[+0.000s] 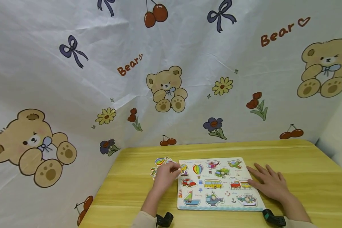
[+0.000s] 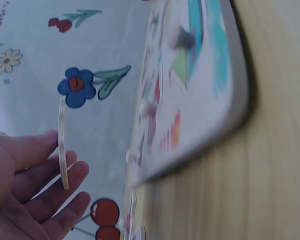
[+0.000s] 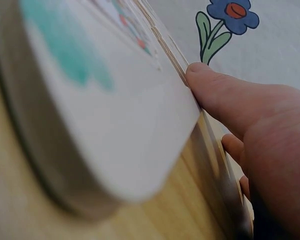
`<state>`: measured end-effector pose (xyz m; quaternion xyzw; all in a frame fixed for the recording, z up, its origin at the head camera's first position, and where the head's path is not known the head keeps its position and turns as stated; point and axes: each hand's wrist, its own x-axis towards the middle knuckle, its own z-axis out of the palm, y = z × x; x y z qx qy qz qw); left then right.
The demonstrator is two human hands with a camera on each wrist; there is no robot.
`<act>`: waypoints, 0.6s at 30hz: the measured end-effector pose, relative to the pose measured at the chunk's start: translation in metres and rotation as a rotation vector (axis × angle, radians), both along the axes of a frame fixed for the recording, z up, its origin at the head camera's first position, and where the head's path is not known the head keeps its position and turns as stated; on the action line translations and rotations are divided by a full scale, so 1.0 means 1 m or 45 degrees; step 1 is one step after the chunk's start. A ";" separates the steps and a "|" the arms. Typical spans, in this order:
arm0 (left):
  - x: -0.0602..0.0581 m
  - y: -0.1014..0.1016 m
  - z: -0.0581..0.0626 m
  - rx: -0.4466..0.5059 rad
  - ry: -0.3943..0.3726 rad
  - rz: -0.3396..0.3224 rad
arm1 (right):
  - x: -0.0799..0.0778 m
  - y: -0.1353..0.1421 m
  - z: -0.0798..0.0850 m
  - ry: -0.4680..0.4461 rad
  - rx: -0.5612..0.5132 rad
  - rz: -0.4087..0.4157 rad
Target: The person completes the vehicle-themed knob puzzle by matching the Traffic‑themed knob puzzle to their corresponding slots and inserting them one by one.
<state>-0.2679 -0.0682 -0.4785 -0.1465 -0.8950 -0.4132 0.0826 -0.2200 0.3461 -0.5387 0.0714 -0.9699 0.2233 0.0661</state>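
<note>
My left hand (image 1: 166,174) is over the upper left corner of a peg puzzle board (image 1: 205,206). Thumb and fingers pinch a thin puzzle piece (image 1: 183,168) with a yellow and green picture. In the left wrist view this piece (image 2: 62,145) appears edge-on, raised off the board. Its exact picture is too small to tell. My right hand (image 1: 269,183) lies with spread fingers at the board's right edge. The right wrist view shows its thumb (image 3: 215,87) touching that edge. Knobbed vehicle pieces sit on the board, among them a bus (image 1: 213,184) and a submarine (image 1: 214,199).
Several loose puzzle pieces (image 1: 160,161) lie in a pile left of the board, partly hidden by my left hand. The board rests on a wooden table (image 1: 316,177). A white cloth (image 1: 193,123) printed with bears hangs behind the table and along its left side.
</note>
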 end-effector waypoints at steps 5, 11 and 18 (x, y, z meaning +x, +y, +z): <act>0.001 0.024 0.005 0.057 -0.094 -0.064 | 0.000 -0.002 -0.001 0.008 0.014 -0.007; 0.001 0.044 0.003 0.059 -0.118 -0.145 | 0.000 -0.003 -0.001 -0.003 0.026 -0.012; 0.002 0.068 0.000 -0.047 -0.101 -0.221 | -0.001 -0.001 -0.001 0.000 0.036 -0.021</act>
